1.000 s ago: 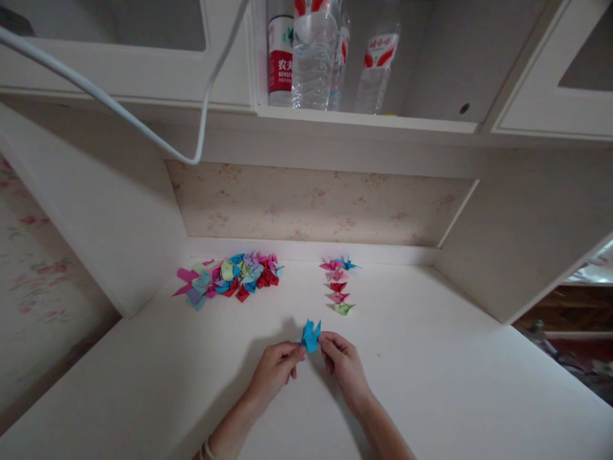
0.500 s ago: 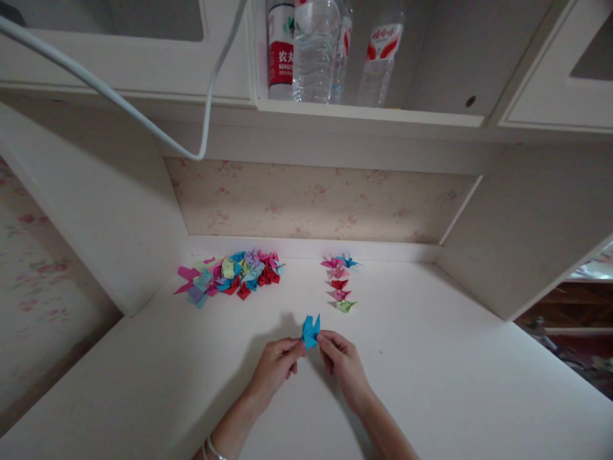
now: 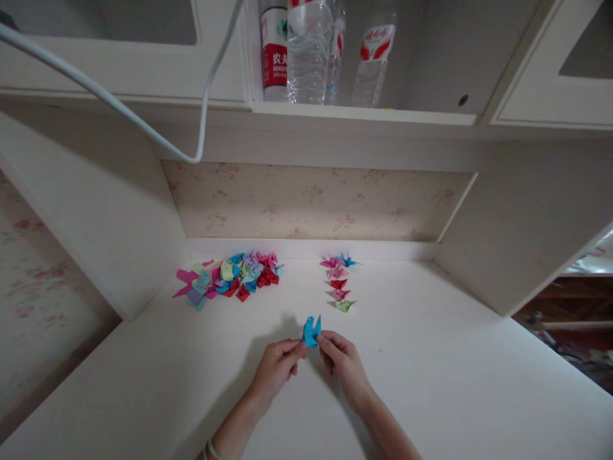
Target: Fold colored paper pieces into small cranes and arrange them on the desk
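Observation:
A blue origami crane [image 3: 311,331] is held above the white desk, pinched from both sides. My left hand [image 3: 281,359] grips its left edge between thumb and forefinger. On the opposite side, my right hand [image 3: 341,360] pinches the paper the same way. Just beyond the hands, a light green paper crane [image 3: 345,306] lies nearest in a short column of folded cranes, with a red crane [image 3: 338,284] and a blue crane [image 3: 348,260] farther back. To the left spreads a heap of folded paper pieces [image 3: 234,275] in many colours.
The white desk [image 3: 431,370] meets a low ledge and flowered wallpaper at the back. Overhead is a cabinet shelf with several plastic bottles [image 3: 309,57]. A white bent cable or lamp arm [image 3: 191,158] hangs at upper left. Side panels [image 3: 536,217] flank the desk.
The view has shifted slightly. Both hands keep their pinch on the blue crane, and it has barely moved.

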`<move>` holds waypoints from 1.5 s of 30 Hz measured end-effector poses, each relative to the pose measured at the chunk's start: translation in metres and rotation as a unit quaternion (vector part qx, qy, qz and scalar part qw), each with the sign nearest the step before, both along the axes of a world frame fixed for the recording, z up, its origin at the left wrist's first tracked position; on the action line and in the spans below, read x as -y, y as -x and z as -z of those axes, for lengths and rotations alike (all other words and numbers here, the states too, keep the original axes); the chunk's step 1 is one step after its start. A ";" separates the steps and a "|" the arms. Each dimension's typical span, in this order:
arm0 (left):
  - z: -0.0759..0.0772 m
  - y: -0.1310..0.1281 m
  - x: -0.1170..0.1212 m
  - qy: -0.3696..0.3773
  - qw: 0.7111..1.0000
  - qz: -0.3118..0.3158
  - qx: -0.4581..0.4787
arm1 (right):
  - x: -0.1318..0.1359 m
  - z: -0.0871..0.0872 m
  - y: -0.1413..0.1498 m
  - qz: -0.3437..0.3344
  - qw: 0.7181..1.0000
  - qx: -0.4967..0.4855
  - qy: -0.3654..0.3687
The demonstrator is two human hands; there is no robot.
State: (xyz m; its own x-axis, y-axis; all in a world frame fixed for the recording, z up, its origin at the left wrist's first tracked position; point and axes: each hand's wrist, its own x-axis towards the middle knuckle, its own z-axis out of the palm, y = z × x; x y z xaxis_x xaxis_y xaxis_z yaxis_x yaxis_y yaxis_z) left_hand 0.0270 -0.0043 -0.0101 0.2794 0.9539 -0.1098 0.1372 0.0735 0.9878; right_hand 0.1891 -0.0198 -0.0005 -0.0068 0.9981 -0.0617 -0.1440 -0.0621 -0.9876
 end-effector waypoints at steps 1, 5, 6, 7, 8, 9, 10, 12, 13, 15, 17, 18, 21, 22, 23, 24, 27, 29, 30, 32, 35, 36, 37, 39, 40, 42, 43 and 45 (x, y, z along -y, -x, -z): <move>-0.001 0.000 0.000 0.002 1.000 -0.001 -0.001 | 0.000 0.000 0.000 0.000 1.000 0.000 0.000; -0.006 -0.001 0.001 0.009 1.000 -0.006 -0.005 | 0.000 0.000 0.000 -0.002 1.000 0.004 -0.002; -0.006 -0.001 0.001 0.009 1.000 -0.006 -0.006 | 0.000 -0.001 0.000 -0.002 1.000 0.005 -0.003; -0.006 -0.001 0.001 0.009 1.000 -0.007 -0.006 | 0.000 -0.001 0.000 -0.002 1.000 0.005 -0.003; -0.006 -0.001 0.001 0.008 1.000 -0.007 -0.005 | 0.000 -0.001 0.000 -0.001 1.000 0.005 -0.004; -0.006 -0.001 0.001 0.007 1.000 -0.007 -0.004 | 0.000 -0.001 0.000 0.000 1.000 0.004 -0.003; -0.006 -0.001 0.001 0.006 1.000 -0.008 -0.004 | 0.000 0.000 0.000 0.001 1.000 0.004 -0.003; -0.006 -0.001 0.001 0.006 1.000 -0.007 -0.005 | 0.000 0.000 0.000 0.003 1.000 0.006 -0.001; -0.006 -0.001 0.001 0.006 1.000 -0.007 -0.005 | 0.000 0.000 0.000 0.002 1.000 0.008 0.000; -0.005 -0.001 0.001 0.006 1.000 -0.006 -0.006 | 0.000 0.001 0.000 -0.001 1.000 0.011 0.000; -0.005 -0.001 0.000 0.007 1.000 -0.005 -0.006 | 0.000 0.001 0.000 -0.004 1.000 0.010 0.001; -0.004 -0.001 0.000 0.007 1.000 -0.005 -0.007 | 0.000 0.000 0.000 -0.004 1.000 0.009 0.001; -0.003 -0.001 0.000 0.004 1.000 -0.009 -0.009 | 0.000 0.000 0.000 -0.004 1.000 0.011 0.002; -0.002 -0.001 -0.001 0.004 1.000 -0.009 -0.010 | 0.000 0.000 0.000 -0.005 1.000 0.013 0.002; -0.002 -0.001 -0.001 0.005 1.000 -0.010 -0.010 | 0.000 0.000 0.000 -0.006 1.000 0.014 0.001; -0.002 -0.002 -0.001 0.006 1.000 -0.010 -0.010 | 0.000 0.000 0.000 -0.007 1.000 0.015 0.000; -0.003 -0.002 -0.001 0.009 1.000 -0.011 -0.008 | 0.000 0.001 0.000 -0.009 1.000 0.014 -0.003; -0.005 -0.002 0.000 0.012 1.000 -0.010 -0.005 | 0.000 0.002 0.000 -0.008 1.000 0.012 -0.002; -0.006 -0.002 0.000 0.012 1.000 -0.010 -0.003 | 0.000 0.002 0.000 -0.008 1.000 0.010 -0.001; -0.008 -0.002 0.001 0.012 1.000 -0.007 0.003 | 0.000 0.001 0.000 -0.009 1.000 0.008 0.001; -0.009 -0.002 0.002 0.010 1.000 -0.006 0.013 | 0.000 0.000 0.000 -0.009 1.000 0.008 -0.001; -0.009 -0.002 0.002 0.011 1.000 -0.008 0.015 | 0.001 -0.001 0.000 -0.010 1.000 0.010 -0.001; -0.009 -0.002 0.002 0.014 1.000 -0.012 0.017 | 0.001 -0.001 0.000 -0.011 1.000 0.010 0.000; -0.009 -0.002 0.001 0.018 0.999 -0.018 0.019 | 0.001 -0.002 0.001 -0.010 1.000 0.010 0.003; -0.009 -0.002 0.001 0.021 0.999 -0.020 0.019 | 0.001 -0.003 0.001 -0.009 1.000 0.008 0.005; -0.009 -0.002 0.001 0.027 0.999 -0.021 0.022 | 0.001 -0.003 0.001 -0.005 1.000 0.003 0.006; -0.009 -0.002 0.001 0.029 0.999 -0.021 0.024 | 0.001 -0.003 0.001 -0.003 1.000 0.001 0.007; -0.010 -0.003 0.001 0.029 0.999 -0.020 0.031 | 0.001 -0.002 0.001 0.001 1.000 0.000 0.007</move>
